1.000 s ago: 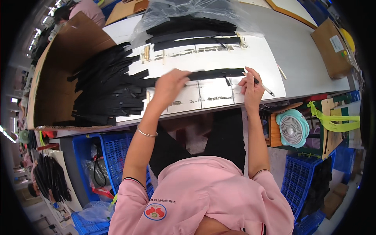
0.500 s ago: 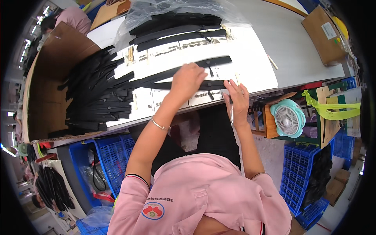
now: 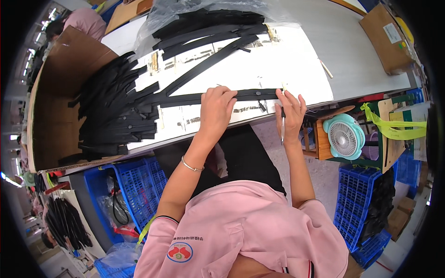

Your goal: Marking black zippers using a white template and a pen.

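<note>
Likely light, limp and best held near both ends, the black strip [image 3: 248, 95] lies across the near side of the white board [image 3: 303, 60], right hand [image 3: 290, 116] gripping a pen [image 3: 282, 129] by the strip's right end, left hand [image 3: 215, 109] bunched over it, pinch unclear.

White board [image 3: 296, 58]: bright, nearly washed out
Lamps [image 3: 11, 180]: glaring, far left
Black strips [image 3: 113, 95]: dark, low detail
Desk [image 3: 347, 58]: front edge bent by the fisheye
</note>
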Tool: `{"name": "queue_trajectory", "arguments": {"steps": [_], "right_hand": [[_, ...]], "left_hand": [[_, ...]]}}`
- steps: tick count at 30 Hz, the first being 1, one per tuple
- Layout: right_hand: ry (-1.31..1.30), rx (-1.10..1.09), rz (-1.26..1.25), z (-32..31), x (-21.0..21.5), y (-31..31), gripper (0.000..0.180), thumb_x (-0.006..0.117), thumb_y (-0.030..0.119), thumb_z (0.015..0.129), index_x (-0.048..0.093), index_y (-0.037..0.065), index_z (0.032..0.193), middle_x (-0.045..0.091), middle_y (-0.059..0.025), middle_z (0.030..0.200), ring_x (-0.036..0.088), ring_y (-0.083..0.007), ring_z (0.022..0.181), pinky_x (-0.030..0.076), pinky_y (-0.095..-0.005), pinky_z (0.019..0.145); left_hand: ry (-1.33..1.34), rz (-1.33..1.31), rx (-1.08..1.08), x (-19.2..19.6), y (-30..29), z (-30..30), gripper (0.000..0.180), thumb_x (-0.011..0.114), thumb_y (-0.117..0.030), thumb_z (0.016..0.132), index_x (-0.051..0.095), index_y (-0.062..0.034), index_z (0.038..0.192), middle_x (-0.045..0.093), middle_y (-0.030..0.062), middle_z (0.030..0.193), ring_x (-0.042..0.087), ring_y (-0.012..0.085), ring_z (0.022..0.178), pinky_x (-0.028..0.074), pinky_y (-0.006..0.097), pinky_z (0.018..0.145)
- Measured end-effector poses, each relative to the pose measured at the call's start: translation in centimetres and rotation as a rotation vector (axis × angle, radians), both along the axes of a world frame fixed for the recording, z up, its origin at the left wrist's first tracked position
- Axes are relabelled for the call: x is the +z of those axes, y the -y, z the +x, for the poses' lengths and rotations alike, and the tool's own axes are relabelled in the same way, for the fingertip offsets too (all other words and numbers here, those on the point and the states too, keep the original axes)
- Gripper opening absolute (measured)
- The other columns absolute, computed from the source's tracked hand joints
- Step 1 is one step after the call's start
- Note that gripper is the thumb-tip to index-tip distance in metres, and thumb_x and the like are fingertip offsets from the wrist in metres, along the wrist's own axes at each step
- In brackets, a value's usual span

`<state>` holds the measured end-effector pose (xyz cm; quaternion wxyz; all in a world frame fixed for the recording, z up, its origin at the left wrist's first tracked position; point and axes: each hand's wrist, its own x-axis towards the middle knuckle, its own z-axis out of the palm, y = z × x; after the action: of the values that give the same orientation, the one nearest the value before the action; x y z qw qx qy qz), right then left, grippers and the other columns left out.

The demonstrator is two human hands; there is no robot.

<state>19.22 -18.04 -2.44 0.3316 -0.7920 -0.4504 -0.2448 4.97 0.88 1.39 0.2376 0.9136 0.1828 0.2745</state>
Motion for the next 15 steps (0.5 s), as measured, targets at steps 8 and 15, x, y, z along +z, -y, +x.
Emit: {"name": "queue_trajectory", "arguments": {"steps": [8,15], "right_hand": [[0.024,0.004,-0.047,0.7,-0.7,0.3,0.038,0.071,0.007,0.094,0.067,0.008,0.132,0.072,-0.002,0.127,0.062,-0.0192,0.124,0.034,-0.0471,0.118],[-0.002,-0.007,-0.069,0.4,-0.9,0.4,0.033,0.063,0.009,0.101,0.064,0.008,0.134,0.069,-0.0038,0.132,0.06,-0.0224,0.128,0.036,-0.0481,0.118]], "left_hand": [[-0.095,0.131,0.104,-0.5,1.5,-3.2,0.049,0.074,-0.024,0.09,0.062,-0.0058,0.135,0.052,0.016,0.146,0.043,0.0343,0.141,0.022,0.064,0.117],[-0.176,-0.014,0.059,-0.2,2.7,-5.7,0.067,0.071,-0.038,0.094,0.05,-0.0019,0.147,0.041,0.0231,0.157,0.032,0.0375,0.15,0.014,0.065,0.12]]}}
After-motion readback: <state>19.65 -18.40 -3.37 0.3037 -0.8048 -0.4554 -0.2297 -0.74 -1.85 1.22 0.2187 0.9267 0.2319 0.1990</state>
